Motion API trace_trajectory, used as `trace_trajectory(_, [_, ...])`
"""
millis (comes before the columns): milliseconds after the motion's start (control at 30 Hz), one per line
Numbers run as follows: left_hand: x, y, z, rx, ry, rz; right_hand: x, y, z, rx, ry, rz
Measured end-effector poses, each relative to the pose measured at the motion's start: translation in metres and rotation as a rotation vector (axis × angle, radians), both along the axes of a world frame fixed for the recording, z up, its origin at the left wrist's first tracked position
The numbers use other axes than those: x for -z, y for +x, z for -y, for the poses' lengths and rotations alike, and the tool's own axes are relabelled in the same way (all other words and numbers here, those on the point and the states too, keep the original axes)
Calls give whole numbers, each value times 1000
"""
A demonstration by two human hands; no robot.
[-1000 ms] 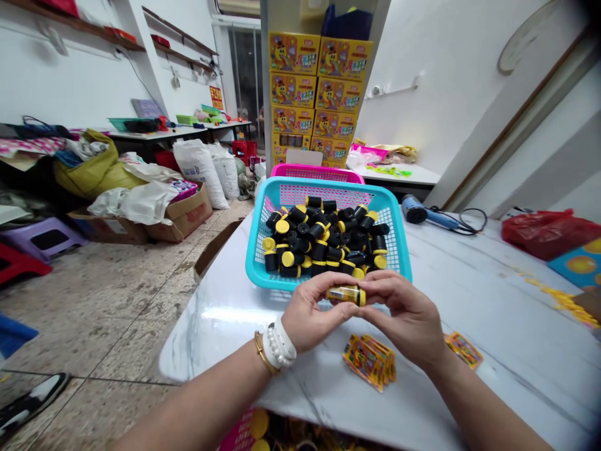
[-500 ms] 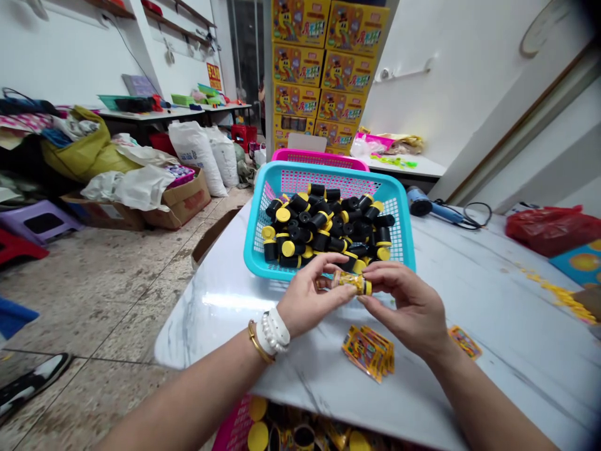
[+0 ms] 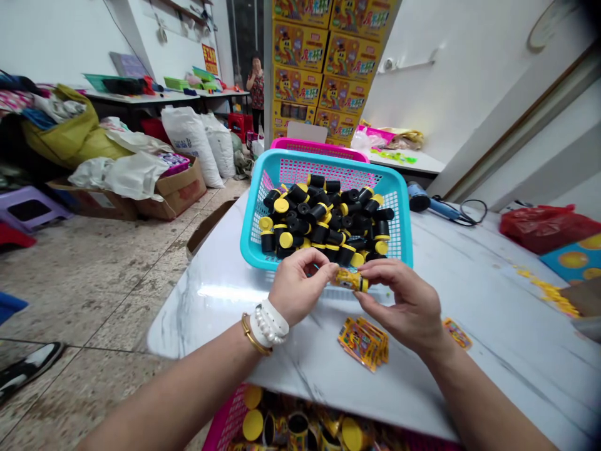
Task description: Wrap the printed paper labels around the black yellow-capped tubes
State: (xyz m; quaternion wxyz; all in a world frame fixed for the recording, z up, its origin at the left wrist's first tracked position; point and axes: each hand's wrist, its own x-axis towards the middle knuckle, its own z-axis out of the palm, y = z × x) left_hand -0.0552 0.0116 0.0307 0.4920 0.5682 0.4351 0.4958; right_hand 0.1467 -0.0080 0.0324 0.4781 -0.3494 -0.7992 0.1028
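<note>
Both my hands hold one small cylinder [image 3: 350,280] with a yellow cap and a yellow printed label, just in front of a blue basket [image 3: 257,212]. My left hand [image 3: 297,285] pinches its left end, with the fingers curled. My right hand [image 3: 404,302] grips the capped right end between thumb and fingertips. The basket is full of black cylinders with yellow caps [image 3: 323,218]. A small stack of yellow printed labels [image 3: 363,341] lies on the white marble table [image 3: 488,326] under my right wrist. One loose label [image 3: 456,332] lies further right.
A pink basket [image 3: 313,147] stands behind the blue one, and another pink basket [image 3: 300,426] with labelled cylinders sits below the table's near edge. A blue heat gun [image 3: 428,202], a red bag [image 3: 544,227] and yellow scraps [image 3: 549,289] lie to the right. Stacked yellow cartons [image 3: 323,56] rise behind. A person [image 3: 256,88] stands far back.
My left fingers have curled tighter round the cylinder's left end. The camera has tilted down, showing more of the pink basket below the table.
</note>
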Motion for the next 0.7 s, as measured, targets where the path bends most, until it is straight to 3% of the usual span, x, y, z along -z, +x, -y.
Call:
trace_trajectory(167, [-2, 0, 3, -14, -41, -66, 3, 2, -1, 25, -4, -16])
trace_trajectory(367, [-4, 1, 5, 58, -60, 97, 6, -1, 0, -7, 17, -36])
trace_trajectory(533, [-3, 1, 4, 196, -279, 329, 11, -6, 1, -70, -110, -210])
trace_trajectory(600, [-6, 1, 6, 118, -230, 304, 11, -5, 0, -83, -126, -225])
trace_trajectory(700, [-10, 0, 8, -34, 4, 128, 9, -1, -1, -60, -65, -183])
